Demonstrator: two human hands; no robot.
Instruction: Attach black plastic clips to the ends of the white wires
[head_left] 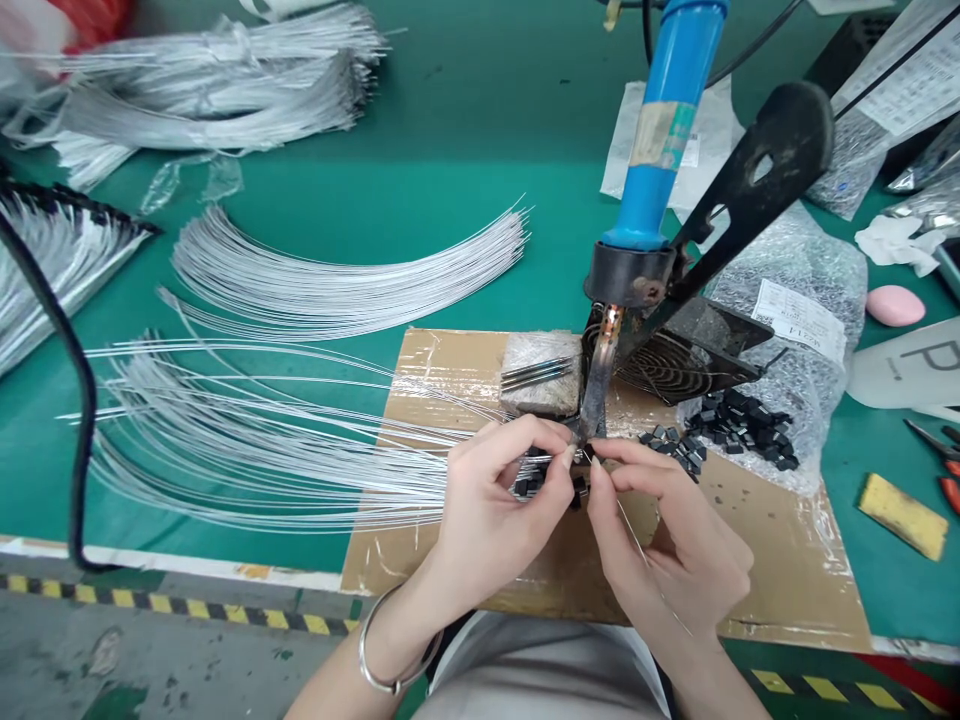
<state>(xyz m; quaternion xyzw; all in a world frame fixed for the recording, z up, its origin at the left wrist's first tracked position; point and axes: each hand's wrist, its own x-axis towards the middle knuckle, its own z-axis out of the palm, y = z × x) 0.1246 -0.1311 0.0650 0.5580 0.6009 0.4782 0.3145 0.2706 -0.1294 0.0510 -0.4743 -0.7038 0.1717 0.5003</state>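
Observation:
My left hand point(495, 500) pinches the ends of thin white wires point(300, 450) together with small black parts at the fingertips. My right hand point(667, 540) pinches a thin strand of solder wire point(637, 540) and points its end toward the same spot. Both fingertips meet just under the tip of a soldering iron point(600, 390) with a blue handle point(667, 130), fixed in a black stand. All of this sits over a taped cardboard sheet point(750, 520). A silver bangle is on my left wrist.
A pile of small black components point(735, 425) lies on bubble wrap right of the iron. A sponge block point(540, 375) with wire ends sits behind my hands. More white wire bundles point(337, 270) spread over the green table. A yellow sponge point(904, 515) and red-handled cutters point(941, 465) lie at right.

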